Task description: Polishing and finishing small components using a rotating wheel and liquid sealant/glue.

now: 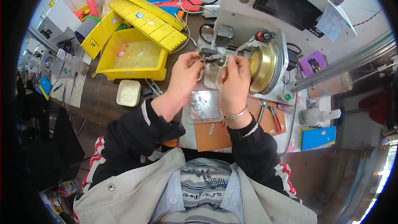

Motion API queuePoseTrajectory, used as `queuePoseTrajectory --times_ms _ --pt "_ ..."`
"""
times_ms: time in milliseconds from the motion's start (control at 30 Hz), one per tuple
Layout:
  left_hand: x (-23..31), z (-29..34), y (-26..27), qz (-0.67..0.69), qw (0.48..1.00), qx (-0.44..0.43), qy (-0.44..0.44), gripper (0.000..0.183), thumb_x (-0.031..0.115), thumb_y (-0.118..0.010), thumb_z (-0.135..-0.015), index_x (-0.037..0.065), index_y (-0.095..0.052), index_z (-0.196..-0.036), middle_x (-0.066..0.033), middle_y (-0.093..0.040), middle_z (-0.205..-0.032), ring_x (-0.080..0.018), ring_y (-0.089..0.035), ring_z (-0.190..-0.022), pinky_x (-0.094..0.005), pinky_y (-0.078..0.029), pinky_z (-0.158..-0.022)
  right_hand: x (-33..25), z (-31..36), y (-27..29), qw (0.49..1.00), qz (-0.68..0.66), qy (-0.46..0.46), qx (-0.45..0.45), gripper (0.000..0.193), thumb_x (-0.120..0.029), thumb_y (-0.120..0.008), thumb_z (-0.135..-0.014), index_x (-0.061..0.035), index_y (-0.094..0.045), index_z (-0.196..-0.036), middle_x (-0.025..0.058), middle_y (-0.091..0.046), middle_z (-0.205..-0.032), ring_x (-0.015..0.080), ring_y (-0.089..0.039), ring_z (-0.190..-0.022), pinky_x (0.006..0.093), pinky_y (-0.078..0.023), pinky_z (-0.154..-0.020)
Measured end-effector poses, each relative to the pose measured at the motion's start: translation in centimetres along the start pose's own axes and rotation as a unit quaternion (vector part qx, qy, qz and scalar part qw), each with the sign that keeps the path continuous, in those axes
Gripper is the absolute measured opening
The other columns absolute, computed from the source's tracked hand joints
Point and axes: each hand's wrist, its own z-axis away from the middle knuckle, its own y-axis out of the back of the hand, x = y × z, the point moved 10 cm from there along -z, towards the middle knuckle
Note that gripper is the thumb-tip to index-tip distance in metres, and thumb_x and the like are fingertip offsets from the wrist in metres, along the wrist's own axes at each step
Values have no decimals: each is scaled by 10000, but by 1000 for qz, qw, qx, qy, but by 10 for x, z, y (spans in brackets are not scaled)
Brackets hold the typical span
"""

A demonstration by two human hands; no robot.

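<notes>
Both hands are raised to the small dark metal mechanism on the front of a bench machine. My left hand is closed in a pinch at the mechanism's left side; its fingertips hide whatever is between them. Just right of it, my right hand pinches too, close to the mechanism's right side, and what it grips is too small to make out. A bracelet circles my right wrist. Beside the right hand is a gold-coloured round drum. Below both hands lies a clear shallow tray with thin metal pieces inside.
Yellow bins are stacked at the left, with a small cream dish in front. On the orange mat lie red-handled pliers. The machine's white housing rises behind. A plastic bottle stands at the right.
</notes>
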Motion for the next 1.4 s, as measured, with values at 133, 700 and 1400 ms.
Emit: queuePoseTrajectory --times_ms 133,700,1400 --pt "82 25 1 -116 923 114 -348 145 108 -645 -900 27 -670 -1017 -88 -683 -1073 -204 -618 -964 -337 -484 -820 3 6 -4 989 -124 -76 5 120 -175 -501 -1037 -68 -495 -981 -22 -442 -727 54 -382 -572 231 -325 -497" --pt "100 131 -72 -389 720 -56 -572 184 -29 -748 -734 39 -669 -885 -91 -674 -880 -290 -659 -850 -363 -508 -735 -21 78 7 980 -113 -105 -124 84 -136 -468 -1056 -66 -444 -1018 -32 -426 -689 35 -381 -545 200 -320 -483" --pt "78 109 -88 -384 703 -137 -582 217 -109 -721 -676 -10 -662 -860 -114 -638 -819 -289 -638 -736 -350 -516 -655 -94 125 246 928 296 12 226 251 -113 -600 -977 -20 -596 -1210 -42 -505 -746 27 -420 -581 193 -331 -501"
